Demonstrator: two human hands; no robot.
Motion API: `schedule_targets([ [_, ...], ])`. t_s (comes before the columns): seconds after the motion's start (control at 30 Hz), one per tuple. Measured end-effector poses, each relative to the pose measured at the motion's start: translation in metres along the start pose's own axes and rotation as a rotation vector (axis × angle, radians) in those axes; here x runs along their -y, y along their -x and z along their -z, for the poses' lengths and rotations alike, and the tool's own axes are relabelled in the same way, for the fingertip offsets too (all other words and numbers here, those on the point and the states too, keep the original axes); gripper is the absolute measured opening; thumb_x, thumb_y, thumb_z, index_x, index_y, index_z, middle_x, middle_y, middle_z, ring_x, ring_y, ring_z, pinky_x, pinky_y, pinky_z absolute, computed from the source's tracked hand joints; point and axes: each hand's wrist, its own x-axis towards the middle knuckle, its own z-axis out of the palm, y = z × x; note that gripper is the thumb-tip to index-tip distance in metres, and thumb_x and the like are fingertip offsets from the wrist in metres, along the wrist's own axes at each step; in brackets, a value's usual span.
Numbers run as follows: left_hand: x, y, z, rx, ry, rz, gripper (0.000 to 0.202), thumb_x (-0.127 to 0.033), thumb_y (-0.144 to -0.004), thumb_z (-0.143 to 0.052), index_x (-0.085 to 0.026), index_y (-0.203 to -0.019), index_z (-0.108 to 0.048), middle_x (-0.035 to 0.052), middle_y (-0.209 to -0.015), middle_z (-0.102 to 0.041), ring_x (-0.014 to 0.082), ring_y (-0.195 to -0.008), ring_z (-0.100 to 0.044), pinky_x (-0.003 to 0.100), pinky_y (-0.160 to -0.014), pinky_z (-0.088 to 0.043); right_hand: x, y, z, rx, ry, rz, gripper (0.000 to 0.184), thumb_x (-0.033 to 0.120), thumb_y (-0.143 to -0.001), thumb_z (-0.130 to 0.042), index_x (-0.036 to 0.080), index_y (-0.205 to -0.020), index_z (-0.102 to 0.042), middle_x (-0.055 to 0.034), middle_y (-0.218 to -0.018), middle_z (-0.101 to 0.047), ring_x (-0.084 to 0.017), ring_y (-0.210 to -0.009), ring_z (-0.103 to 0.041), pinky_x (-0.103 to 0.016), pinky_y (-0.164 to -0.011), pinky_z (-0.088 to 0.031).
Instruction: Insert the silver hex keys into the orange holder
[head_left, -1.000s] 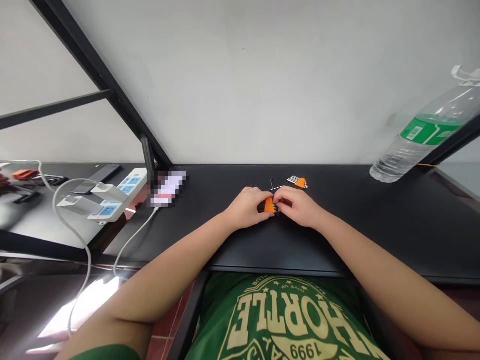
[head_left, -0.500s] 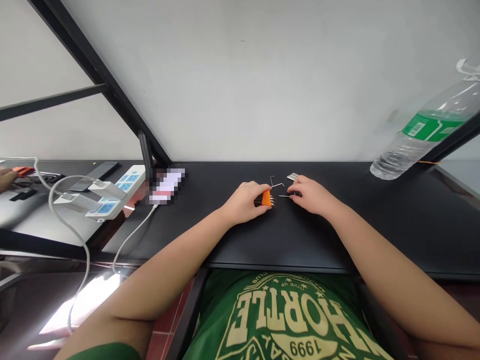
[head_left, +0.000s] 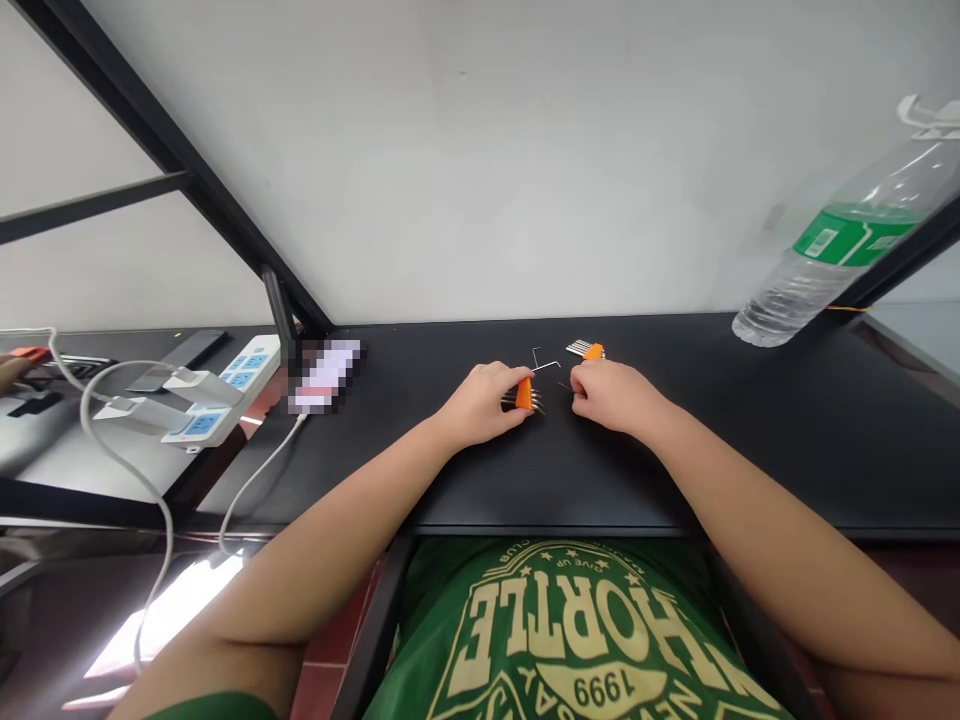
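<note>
Left grip: your left hand (head_left: 482,403) pinches an orange holder (head_left: 524,393) between thumb and fingers, with a fan of keys running through it. Held by its two ends, the block leaves the key tips on the right side uncovered; my reading is that this keeps it steady while that side is reachable.

Right grip: your right hand (head_left: 616,396) is curled closed, pinching what looks like a thin key (head_left: 564,386) (only a sliver pokes out towards the left, so its full shape is hidden).

Loose bent keys (head_left: 546,366) lie on the worktop (head_left: 555,480) just beyond the left fingertips, probably set there to be near both hands. A second orange holder (head_left: 594,351), also filled, lies just past your right knuckles.

Pose: your forearms slant inward from either side, hands low and facing, backs mostly up, a small gap between. Whether the wrists bear on the surface, I cannot tell.
</note>
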Motion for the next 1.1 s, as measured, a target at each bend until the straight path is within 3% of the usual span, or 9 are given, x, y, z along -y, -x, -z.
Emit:
schedule_targets([
  [0.13,-0.001,0.0,0.0,0.004,-0.006,-0.006,0.048,-0.032,-0.085,-0.075,-0.023,-0.131,-0.064,0.0052,-0.109,-0.075,0.0244,-0.104,-0.068,0.041,-0.1,-0.051,0.003,0.0,-0.004,-0.081,-0.142,0.188,0.009,0.015,-0.086,-0.06,0.02,-0.079,-0.056,-0.0023,-0.085,-0.067,-0.015,-0.071,-0.055,-0.027,-0.062,-0.035],
  [0.37,-0.002,0.0,0.0,0.018,-0.022,-0.026,0.048,-0.031,-0.086,-0.073,-0.025,-0.132,-0.063,0.0052,-0.111,-0.075,0.0246,-0.105,-0.067,0.042,-0.101,-0.049,0.008,0.001,-0.009,-0.177,-0.203,0.31,0.01,0.012,-0.088,-0.057,0.02,-0.082,-0.056,-0.0014,-0.085,-0.063,-0.014,-0.073,-0.053,-0.025,-0.067,-0.037],
  [0.77,-0.003,0.001,-0.002,0.055,-0.045,-0.031,0.046,-0.033,-0.087,-0.073,-0.023,-0.131,-0.063,0.0055,-0.11,-0.075,0.0247,-0.106,-0.066,0.043,-0.1,-0.047,0.005,0.003,-0.013,-0.238,-0.115,0.415,0.016,0.017,-0.099,-0.053,0.018,-0.089,-0.066,-0.0047,-0.089,-0.061,-0.015,-0.073,-0.054,-0.028,-0.066,-0.038],
  [1.1,0.0,0.001,-0.005,0.012,-0.025,-0.044,0.046,-0.034,-0.087,-0.074,-0.024,-0.131,-0.064,0.0049,-0.109,-0.076,0.0244,-0.104,-0.068,0.043,-0.099,-0.049,0.002,0.004,-0.009,-0.233,-0.046,0.417,0.019,0.017,-0.101,-0.052,0.017,-0.092,-0.069,-0.0053,-0.091,-0.062,-0.015,-0.073,-0.053,-0.028,-0.065,-0.037],
])
